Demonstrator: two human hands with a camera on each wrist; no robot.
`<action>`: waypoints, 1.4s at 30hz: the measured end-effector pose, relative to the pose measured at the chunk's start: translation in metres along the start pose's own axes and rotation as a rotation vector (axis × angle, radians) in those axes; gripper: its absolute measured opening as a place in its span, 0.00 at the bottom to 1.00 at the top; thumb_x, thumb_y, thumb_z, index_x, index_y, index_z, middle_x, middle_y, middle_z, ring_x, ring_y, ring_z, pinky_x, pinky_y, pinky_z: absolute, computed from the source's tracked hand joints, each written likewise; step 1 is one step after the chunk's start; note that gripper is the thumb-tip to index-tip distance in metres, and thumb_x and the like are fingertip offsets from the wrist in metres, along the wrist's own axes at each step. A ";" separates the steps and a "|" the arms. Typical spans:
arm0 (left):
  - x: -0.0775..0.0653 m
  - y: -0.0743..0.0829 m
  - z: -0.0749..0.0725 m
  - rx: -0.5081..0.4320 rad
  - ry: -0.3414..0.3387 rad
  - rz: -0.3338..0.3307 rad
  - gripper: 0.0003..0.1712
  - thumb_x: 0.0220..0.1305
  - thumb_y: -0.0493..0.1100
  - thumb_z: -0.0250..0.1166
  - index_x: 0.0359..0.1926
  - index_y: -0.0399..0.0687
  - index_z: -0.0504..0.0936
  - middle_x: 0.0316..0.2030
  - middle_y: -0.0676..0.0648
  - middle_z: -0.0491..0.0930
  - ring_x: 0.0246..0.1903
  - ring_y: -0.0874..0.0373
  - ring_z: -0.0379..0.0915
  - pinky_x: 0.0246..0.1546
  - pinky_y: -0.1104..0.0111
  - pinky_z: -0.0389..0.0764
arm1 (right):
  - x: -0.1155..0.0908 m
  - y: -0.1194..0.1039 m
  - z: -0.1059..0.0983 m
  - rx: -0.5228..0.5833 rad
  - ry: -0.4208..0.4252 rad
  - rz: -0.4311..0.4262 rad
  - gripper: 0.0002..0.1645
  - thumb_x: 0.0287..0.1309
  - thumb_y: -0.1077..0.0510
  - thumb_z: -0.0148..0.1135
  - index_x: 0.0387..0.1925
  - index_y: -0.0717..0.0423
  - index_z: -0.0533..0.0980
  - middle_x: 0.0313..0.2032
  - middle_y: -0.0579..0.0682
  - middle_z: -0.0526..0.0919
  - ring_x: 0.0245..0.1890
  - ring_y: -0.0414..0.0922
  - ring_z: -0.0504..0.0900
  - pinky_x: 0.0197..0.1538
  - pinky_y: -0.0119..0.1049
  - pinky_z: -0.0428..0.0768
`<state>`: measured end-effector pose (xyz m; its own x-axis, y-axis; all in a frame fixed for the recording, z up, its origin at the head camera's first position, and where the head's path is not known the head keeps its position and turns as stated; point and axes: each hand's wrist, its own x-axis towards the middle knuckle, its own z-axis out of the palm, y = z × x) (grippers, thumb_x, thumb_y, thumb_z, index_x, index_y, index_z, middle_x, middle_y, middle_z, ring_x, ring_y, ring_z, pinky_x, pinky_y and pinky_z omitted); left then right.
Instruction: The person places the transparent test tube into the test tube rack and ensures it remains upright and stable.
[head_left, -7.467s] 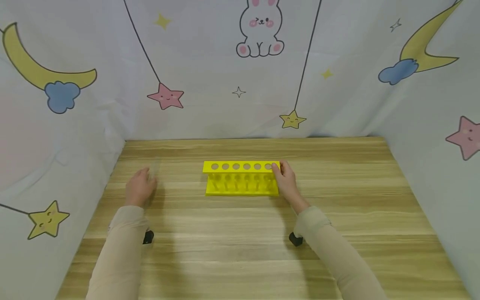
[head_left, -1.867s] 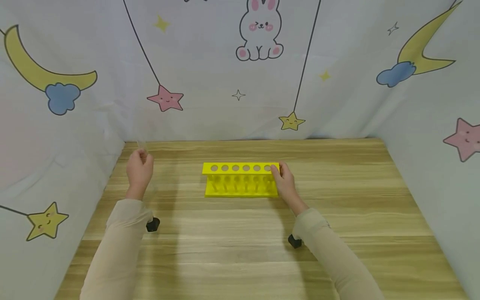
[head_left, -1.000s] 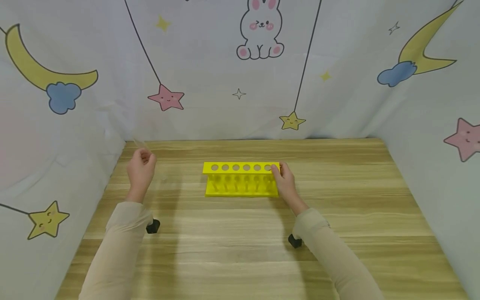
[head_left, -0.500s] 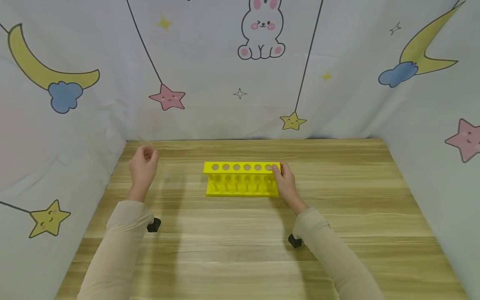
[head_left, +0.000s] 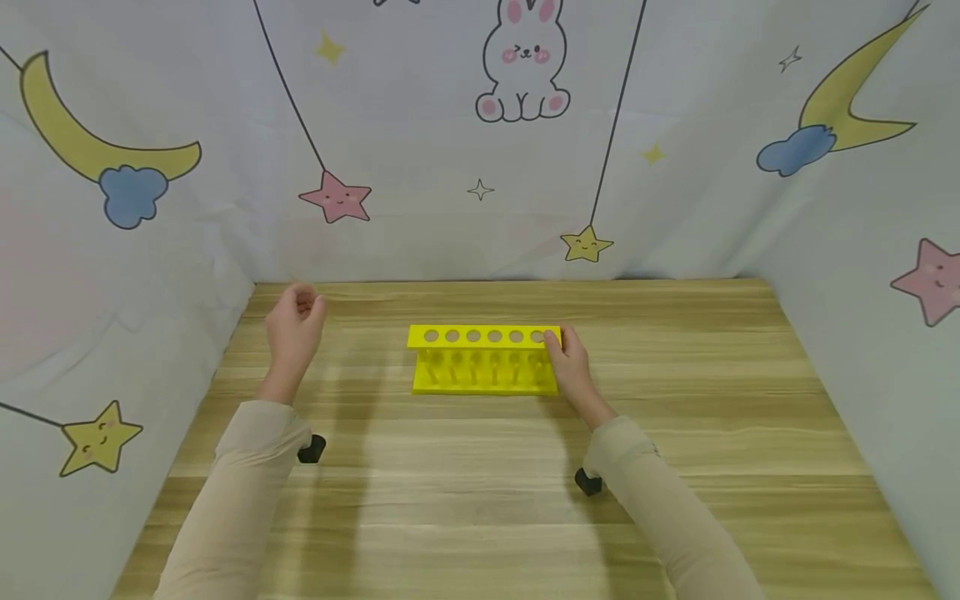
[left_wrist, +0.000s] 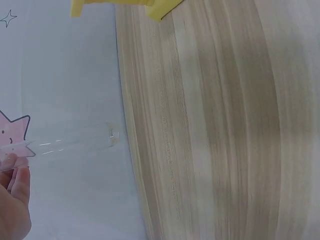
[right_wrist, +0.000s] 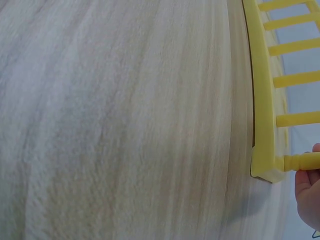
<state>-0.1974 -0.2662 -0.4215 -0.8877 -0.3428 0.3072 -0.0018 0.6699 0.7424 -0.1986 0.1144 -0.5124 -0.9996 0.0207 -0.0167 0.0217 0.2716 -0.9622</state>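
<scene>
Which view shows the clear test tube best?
Left wrist: the test tube shows lengthwise against the cloth, pinched by the left hand. In the head view it is barely visible; the right wrist view misses it.

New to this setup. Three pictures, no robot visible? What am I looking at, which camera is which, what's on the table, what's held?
No machine here: a person works with bare hands and wears three cameras. The wide picture comes from the head camera, looking down at a light wooden table walled by cartoon-printed cloth. The two close-ups come from wrist cameras. On the table stands a yellow plastic test-tube rack with six round holes, all empty. The right hand grips the rack's right end. The left hand, raised left of the rack, pinches a clear glass test tube, nearly invisible from the head camera but plain in the left wrist picture.
</scene>
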 end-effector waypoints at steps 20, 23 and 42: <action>0.000 0.019 -0.001 -0.043 -0.046 0.092 0.19 0.62 0.44 0.50 0.47 0.31 0.70 0.39 0.38 0.76 0.41 0.50 0.73 0.43 0.66 0.74 | 0.001 0.003 0.002 0.010 0.022 -0.012 0.20 0.63 0.45 0.43 0.43 0.58 0.64 0.31 0.51 0.66 0.31 0.45 0.64 0.34 0.32 0.65; 0.000 0.022 -0.001 -0.050 -0.055 0.103 0.19 0.63 0.43 0.50 0.48 0.31 0.70 0.40 0.37 0.76 0.41 0.49 0.73 0.43 0.64 0.74 | 0.001 0.002 0.002 0.003 0.023 -0.018 0.20 0.63 0.45 0.42 0.43 0.58 0.64 0.30 0.50 0.65 0.31 0.45 0.63 0.34 0.32 0.65; -0.004 0.047 0.001 -0.086 -0.099 0.177 0.19 0.62 0.44 0.54 0.46 0.32 0.70 0.39 0.37 0.76 0.42 0.49 0.74 0.45 0.60 0.76 | 0.001 0.002 0.002 -0.010 0.019 -0.041 0.18 0.64 0.47 0.41 0.41 0.58 0.64 0.27 0.50 0.62 0.28 0.45 0.62 0.31 0.32 0.63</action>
<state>-0.1942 -0.2330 -0.3884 -0.9117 -0.1552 0.3804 0.1938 0.6539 0.7313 -0.1992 0.1129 -0.5152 -0.9992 0.0280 0.0282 -0.0192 0.2826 -0.9590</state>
